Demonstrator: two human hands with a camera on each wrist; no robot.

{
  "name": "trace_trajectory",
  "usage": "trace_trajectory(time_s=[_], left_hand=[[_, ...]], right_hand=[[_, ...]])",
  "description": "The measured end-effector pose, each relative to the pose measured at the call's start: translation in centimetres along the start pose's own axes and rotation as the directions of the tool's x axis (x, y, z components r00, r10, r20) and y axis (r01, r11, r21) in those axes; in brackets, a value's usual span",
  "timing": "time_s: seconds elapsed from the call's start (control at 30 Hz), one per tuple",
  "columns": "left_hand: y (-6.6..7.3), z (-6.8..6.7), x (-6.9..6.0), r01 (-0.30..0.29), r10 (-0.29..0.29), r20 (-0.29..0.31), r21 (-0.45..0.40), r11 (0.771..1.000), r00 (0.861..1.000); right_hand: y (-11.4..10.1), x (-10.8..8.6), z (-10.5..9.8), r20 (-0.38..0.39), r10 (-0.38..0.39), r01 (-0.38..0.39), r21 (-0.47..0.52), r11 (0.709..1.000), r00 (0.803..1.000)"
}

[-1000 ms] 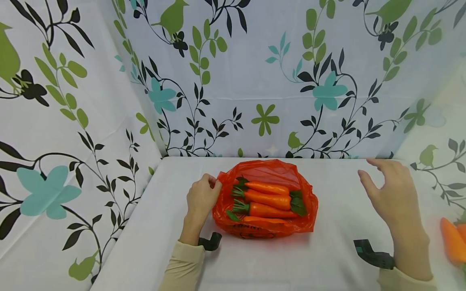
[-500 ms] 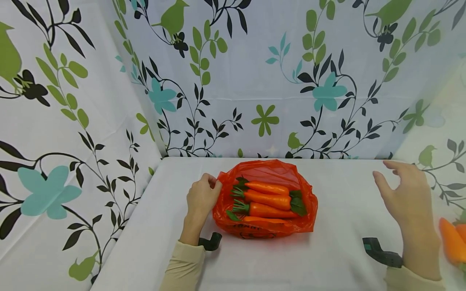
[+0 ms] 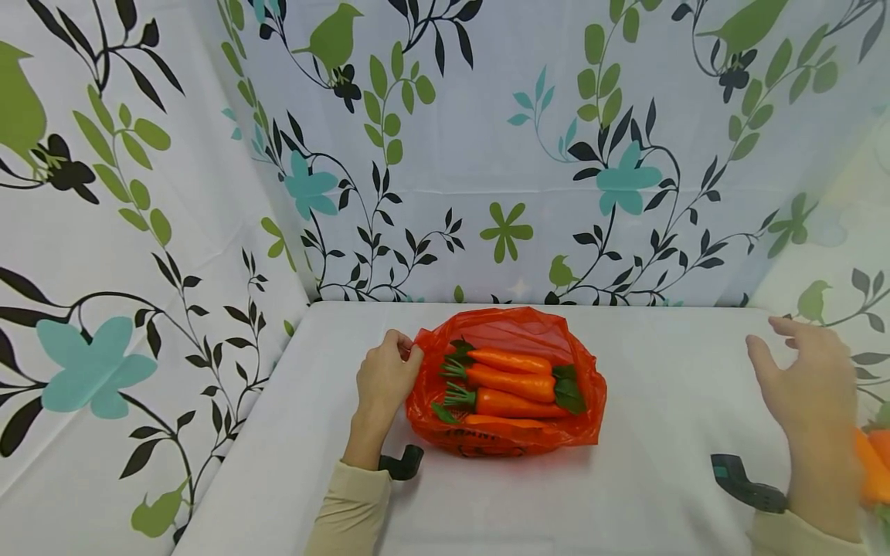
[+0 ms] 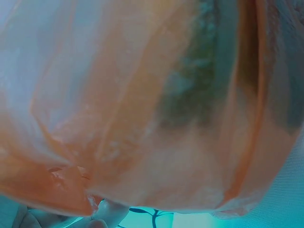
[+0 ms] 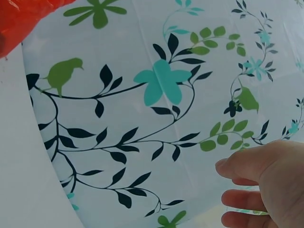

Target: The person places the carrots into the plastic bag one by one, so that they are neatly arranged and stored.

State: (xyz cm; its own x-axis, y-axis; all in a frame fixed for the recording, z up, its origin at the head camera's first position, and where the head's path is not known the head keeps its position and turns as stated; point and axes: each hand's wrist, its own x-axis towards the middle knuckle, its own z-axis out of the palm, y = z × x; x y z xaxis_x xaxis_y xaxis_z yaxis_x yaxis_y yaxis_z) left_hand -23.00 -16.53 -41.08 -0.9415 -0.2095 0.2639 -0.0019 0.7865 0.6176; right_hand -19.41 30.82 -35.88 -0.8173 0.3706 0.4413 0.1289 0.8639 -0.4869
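A red plastic bag (image 3: 584,340) lies on the white table with its mouth open. Several orange carrots (image 3: 518,401) with green tops lie inside it, roughly parallel. My left hand (image 3: 386,374) pinches the bag's left rim between thumb and fingers. In the left wrist view the blurred bag wall (image 4: 142,171) fills most of the picture, and fingertips (image 4: 113,213) meet it at the bottom. My right hand (image 3: 810,382) is held out at the right with nothing in it, thumb and fingers apart. The right wrist view shows its fingers (image 5: 241,200) loosely extended.
More carrots (image 3: 873,463) sit at the far right edge, partly behind my right wrist. A patterned curtain (image 3: 431,154) hangs along the back and both sides. The white table (image 3: 660,371) stretches between the bag and my right hand.
My right hand has moved steadily to the right, away from the bag, and now overlaps part of the carrots at the edge. The left hand and the bag have stayed put.
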Motion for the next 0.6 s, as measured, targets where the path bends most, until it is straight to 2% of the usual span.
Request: trace_trajectory(time_s=[0.27, 0.43, 0.6], left_hand=[[-0.1, 0.0, 0.0, 0.005, -0.005, -0.006, 0.001, 1.000, 1.000], [-0.1, 0.0, 0.0, 0.001, -0.001, -0.008, -0.003, 1.000, 1.000], [-0.1, 0.1, 0.1, -0.001, 0.001, -0.005, -0.004, 1.000, 1.000]], right_hand=[[1.2, 0.3, -0.1, 0.056, 0.135, -0.133, -0.048, 0.990, 0.989], [2.4, 0.4, -0.3, 0.058, 0.152, -0.149, -0.064, 0.987, 0.987], [3.1, 0.5, -0.6, 0.070, 0.206, -0.199, -0.096, 0.975, 0.976]])
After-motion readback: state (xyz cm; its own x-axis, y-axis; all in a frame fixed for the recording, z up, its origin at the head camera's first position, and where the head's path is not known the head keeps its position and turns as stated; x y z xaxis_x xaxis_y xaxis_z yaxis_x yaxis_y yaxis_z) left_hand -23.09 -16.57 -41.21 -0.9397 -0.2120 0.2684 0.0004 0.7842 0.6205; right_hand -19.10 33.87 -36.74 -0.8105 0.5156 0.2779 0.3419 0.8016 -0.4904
